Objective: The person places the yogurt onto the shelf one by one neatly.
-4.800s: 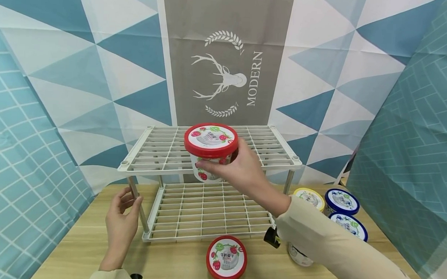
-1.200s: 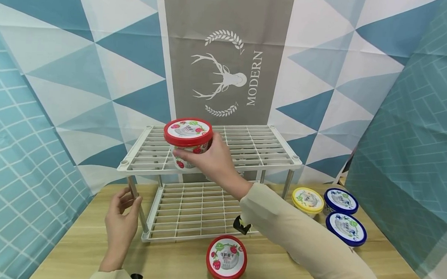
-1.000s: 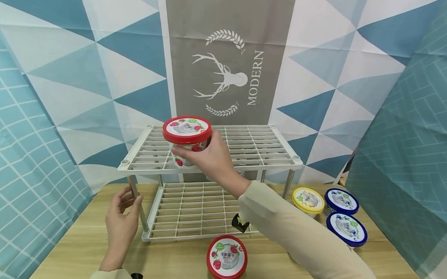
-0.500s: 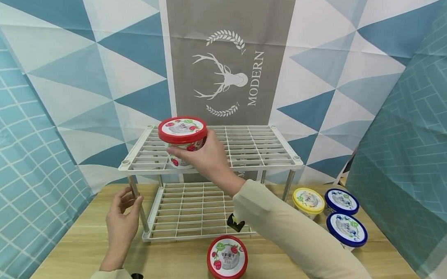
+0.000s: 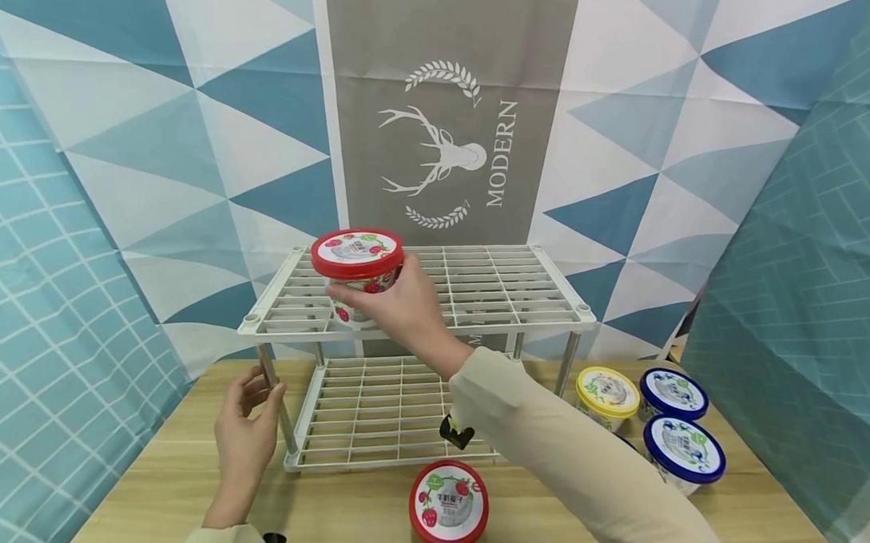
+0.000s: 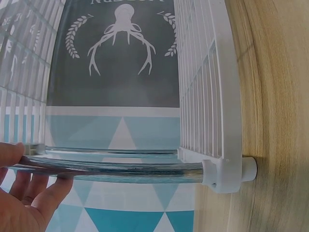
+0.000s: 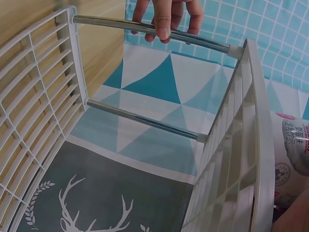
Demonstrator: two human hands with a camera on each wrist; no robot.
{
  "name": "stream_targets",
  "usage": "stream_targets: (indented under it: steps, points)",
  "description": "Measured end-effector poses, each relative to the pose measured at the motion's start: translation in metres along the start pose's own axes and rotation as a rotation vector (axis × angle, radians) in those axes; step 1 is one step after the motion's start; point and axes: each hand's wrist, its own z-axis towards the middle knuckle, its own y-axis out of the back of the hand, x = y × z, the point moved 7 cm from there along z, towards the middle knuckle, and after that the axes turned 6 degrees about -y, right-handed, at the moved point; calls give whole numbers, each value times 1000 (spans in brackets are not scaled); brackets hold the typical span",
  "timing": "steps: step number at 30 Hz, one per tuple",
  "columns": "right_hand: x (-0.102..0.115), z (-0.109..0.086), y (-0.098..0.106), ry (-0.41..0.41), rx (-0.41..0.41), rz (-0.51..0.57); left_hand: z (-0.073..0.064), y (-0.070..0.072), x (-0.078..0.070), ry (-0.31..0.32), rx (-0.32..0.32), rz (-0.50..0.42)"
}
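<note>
My right hand point(image 5: 405, 302) grips a white ice cream tub point(image 5: 356, 251) with a red lid and strawberry print, thumb on its near side. The tub is upright at the left end of the upper shelf of a white two-tier wire rack point(image 5: 519, 327). In the right wrist view, part of the tub point(image 7: 292, 159) shows beyond the shelf slats. My left hand point(image 5: 245, 433) holds the rack's front left metal post point(image 6: 120, 170), the thumb on one side and fingers on the other in the left wrist view.
Another red-lidded tub point(image 5: 448, 505) stands on the wooden table point(image 5: 147, 485) before the rack. To the right are a yellow-lidded tub point(image 5: 607, 392) and blue-lidded tubs point(image 5: 684, 448), one mostly hidden by my right sleeve point(image 5: 544, 435). A patterned cloth point(image 5: 267, 138) hangs behind.
Over the last several seconds my right hand has carried the red-lidded tub leftward along the upper shelf; in the last half second it barely moves. My left hand stays on the post.
</note>
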Motion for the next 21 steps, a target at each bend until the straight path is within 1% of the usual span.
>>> stream_targets:
  steps: [6,15,21]
  points:
    - [0,2,-2,-11,-2,-4,0,0,1,2,7,15]
    - [-1,7,-4,-30,-3,-16,0,0,-1,-6,4,18]
    - [-1,8,-3,-42,-3,-27,0,0,-2,0,13,17]
